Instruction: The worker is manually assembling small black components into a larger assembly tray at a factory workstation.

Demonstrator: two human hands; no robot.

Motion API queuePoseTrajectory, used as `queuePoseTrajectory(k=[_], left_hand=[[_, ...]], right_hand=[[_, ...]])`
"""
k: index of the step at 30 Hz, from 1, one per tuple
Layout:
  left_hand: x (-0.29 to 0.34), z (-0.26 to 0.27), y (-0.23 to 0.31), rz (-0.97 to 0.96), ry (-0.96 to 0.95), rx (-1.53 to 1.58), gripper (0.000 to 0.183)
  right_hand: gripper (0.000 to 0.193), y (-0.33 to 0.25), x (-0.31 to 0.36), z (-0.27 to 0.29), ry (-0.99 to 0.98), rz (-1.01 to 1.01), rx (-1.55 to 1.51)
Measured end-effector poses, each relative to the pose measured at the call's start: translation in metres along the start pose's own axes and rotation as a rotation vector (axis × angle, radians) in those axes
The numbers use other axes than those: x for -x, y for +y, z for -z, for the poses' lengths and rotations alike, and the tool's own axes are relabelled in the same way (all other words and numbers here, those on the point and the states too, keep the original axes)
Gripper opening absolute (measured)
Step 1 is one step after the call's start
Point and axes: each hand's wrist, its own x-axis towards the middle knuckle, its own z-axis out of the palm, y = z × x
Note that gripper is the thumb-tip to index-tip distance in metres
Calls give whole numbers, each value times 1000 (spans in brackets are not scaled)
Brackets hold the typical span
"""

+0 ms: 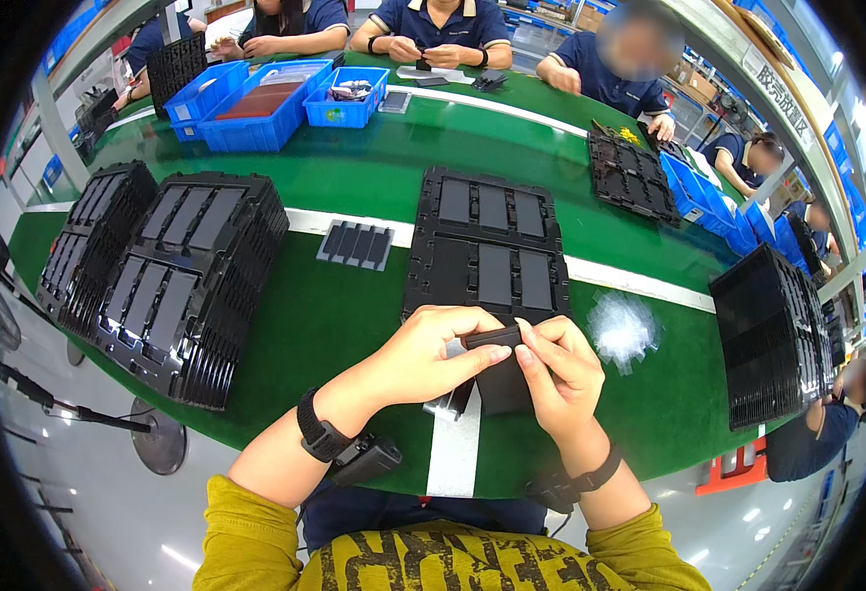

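Note:
My left hand (448, 353) and my right hand (559, 372) meet at the near edge of the table, fingertips pinched on a small black flat rectangular piece (492, 340). Its exact kind is unclear, and my fingers hide part of it. Just under it a dark rectangular block (505, 389) shows, partly covered by my hands. Right beyond my hands lies a black plastic tray (436, 236) with grey rectangular pieces (495, 271) in several of its pockets. To the right of my right hand a loose pile of clear film pieces (623, 330) rests on the green table.
Tall stacks of black trays stand at the left (197, 286) and right (773, 335). A flat pack of dark strips (354, 244) lies left of the tray. Blue bins (256, 123) stand farther back. Co-workers (438, 34) sit along the far side. A white strip (453, 458) runs below my hands.

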Motion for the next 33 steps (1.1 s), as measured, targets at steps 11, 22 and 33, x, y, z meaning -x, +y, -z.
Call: queuePoseTrajectory(k=[11,22,33], left_hand=[[1,4,0,20,-63,31,15],[-4,10,1,176,-14,27,11],[4,20,30,15,48,145,14]], right_hand=[[28,0,3,0,-42,-42,-152],[36,-6,3,-6,-108,-7,182],[44,-7,15,20,-394,-666,-797]])
